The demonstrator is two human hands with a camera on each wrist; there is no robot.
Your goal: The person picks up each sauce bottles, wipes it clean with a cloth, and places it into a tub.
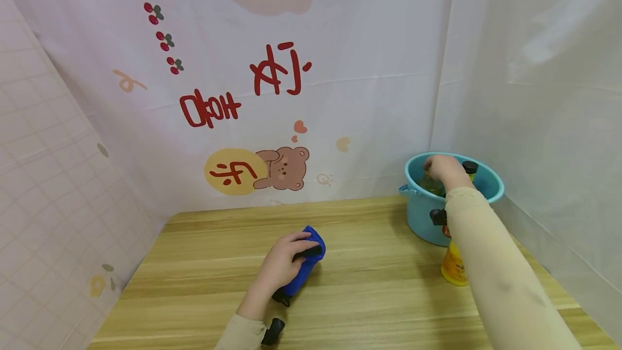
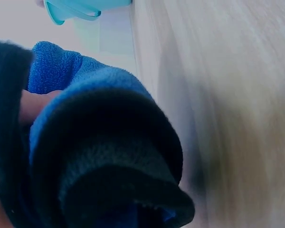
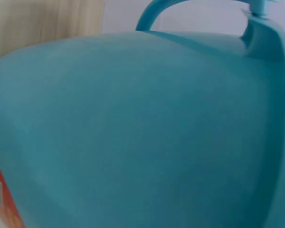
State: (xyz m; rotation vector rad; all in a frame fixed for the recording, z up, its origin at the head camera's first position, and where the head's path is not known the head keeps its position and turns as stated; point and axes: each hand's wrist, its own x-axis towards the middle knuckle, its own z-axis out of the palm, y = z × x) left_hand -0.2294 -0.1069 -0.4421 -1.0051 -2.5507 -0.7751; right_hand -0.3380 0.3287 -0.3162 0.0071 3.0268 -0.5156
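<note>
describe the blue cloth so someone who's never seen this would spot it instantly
On the wooden table, look to the left of the light-blue bucket. There, the left hand grips the blue cloth. Its deep-blue, fuzzy fabric with black parts sets it apart from the paler, smooth-walled bucket.

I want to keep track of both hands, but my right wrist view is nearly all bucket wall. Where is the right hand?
Observer: The head view shows the right hand reaching into the top of the light-blue bucket.
Operator: And the left hand?
Observer: The left hand grips a blue fabric bundle.
Operator: Anything standing near the bucket?
Observer: Yes, a yellow container in front of it, partly hidden by the right sleeve.
</note>
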